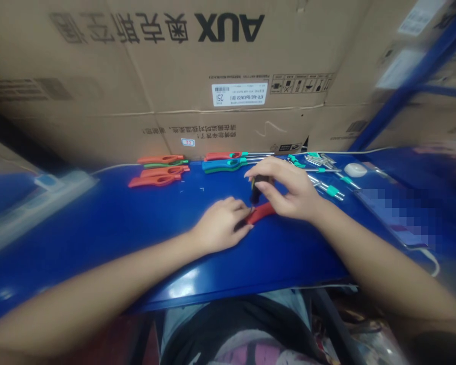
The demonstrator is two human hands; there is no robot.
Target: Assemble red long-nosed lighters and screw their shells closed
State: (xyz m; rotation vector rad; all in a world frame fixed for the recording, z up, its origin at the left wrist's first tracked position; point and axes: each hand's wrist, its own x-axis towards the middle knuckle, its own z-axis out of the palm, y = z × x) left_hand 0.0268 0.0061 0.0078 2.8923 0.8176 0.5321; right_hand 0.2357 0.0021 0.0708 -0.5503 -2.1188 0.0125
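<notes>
My left hand (222, 225) is closed on one end of a red lighter handle (261, 212), holding it down on the blue table. My right hand (291, 187) grips a short, dark screwdriver (256, 195) upright, its tip against the red handle beside my left fingers. The right hand hides the handle's far end. Behind it lie a red lighter (216, 156) and a blue lighter (218, 165) with metal tubes. Several orange-red lighter handles (161, 172) and a green one (159, 164) sit to the left. Metal tubes with teal parts (329, 187) lie to the right.
A large cardboard sheet (167, 76) stands along the back of the blue table (137, 218). A white power strip (41, 208) is at the left. A white rounded object (355, 170) and a phone (399, 220) with a white cable lie at the right.
</notes>
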